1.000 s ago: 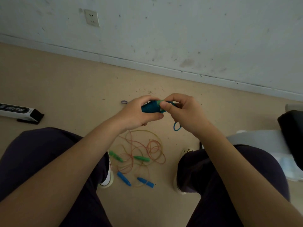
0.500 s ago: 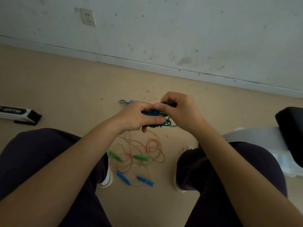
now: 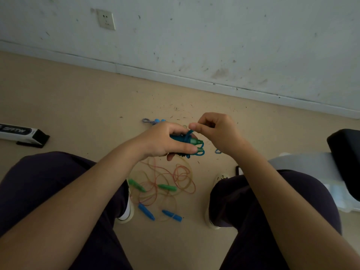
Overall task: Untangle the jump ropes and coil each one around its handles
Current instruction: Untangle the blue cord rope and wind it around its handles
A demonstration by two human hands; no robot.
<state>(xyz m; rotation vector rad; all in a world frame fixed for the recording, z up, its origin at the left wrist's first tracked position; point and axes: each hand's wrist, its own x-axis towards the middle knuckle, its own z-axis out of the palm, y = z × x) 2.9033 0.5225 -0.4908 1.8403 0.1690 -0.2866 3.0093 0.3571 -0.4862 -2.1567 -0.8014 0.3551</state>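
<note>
On the tan floor (image 3: 78, 106) between my knees, a loose tangle of orange rope (image 3: 165, 182) with green and blue handles lay untouched. Above it, my left hand (image 3: 165, 141) clamped the teal-roped handles (image 3: 194, 143) while my right hand (image 3: 216, 129) pinched the cord's end; slack there could unravel the coil.

Scuffed, marked white wall (image 3: 214, 36) with a wall socket (image 3: 106, 18) at upper left. Pale baseboard (image 3: 175, 76) along its foot. Tan floor (image 3: 68, 106), littered with small dark specks near the wall. Dim, even light.
</note>
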